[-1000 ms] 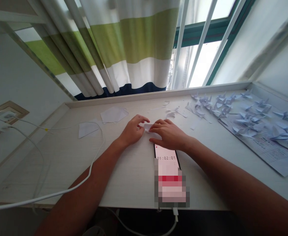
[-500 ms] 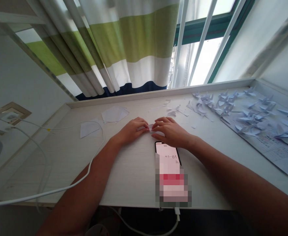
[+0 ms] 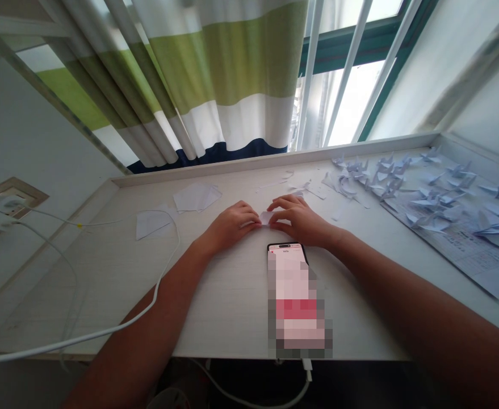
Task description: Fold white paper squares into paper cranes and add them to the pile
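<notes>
Between my two hands, low over the middle of the white desk (image 3: 223, 295), is a small folded piece of white paper (image 3: 265, 218). My left hand (image 3: 236, 223) pinches its left edge between thumb and fingers. From the other side my right hand (image 3: 300, 218) grips the right edge, its fingers curled and the thumb below. The paper's fold lines are too small to make out. A phone (image 3: 296, 278) with a pink screen, partly blurred, lies just below my right hand.
Several folded paper cranes (image 3: 436, 199) crowd the right side, some on a printed sheet (image 3: 474, 261). Loose paper sheets (image 3: 196, 197) lie at the back left, with paper scraps (image 3: 306, 187) at the back middle. A white cable (image 3: 117, 325) crosses over my left forearm.
My right hand has shifted slightly, its fingers less over the paper, so more of the paper shows between the hands. My left hand stays nearly in place.
</notes>
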Demonstrator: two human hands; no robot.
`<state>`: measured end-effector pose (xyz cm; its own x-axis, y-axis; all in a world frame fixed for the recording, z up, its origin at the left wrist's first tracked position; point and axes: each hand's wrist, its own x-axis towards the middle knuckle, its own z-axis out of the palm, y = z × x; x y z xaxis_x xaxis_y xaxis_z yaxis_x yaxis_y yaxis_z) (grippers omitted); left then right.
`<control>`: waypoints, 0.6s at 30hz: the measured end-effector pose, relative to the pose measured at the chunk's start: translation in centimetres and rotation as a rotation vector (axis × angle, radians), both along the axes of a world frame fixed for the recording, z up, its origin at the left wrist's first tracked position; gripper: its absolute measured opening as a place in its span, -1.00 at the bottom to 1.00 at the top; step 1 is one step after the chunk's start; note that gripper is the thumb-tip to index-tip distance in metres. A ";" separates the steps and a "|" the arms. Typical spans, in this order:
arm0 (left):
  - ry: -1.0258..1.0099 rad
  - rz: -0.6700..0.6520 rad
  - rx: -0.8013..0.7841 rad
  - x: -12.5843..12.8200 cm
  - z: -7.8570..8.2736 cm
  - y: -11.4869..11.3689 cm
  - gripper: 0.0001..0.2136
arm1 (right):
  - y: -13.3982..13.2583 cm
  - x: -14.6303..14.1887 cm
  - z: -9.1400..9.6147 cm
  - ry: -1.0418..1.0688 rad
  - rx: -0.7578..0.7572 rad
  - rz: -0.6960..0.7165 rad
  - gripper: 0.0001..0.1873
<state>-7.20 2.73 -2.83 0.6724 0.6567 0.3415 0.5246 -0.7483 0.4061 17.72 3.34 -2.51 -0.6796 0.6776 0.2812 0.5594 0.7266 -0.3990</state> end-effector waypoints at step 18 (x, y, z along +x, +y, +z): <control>-0.050 0.119 -0.061 0.0 0.1 -0.4 -0.85 | 0.1 0.3 -0.1 0.007 0.040 -0.029 -0.79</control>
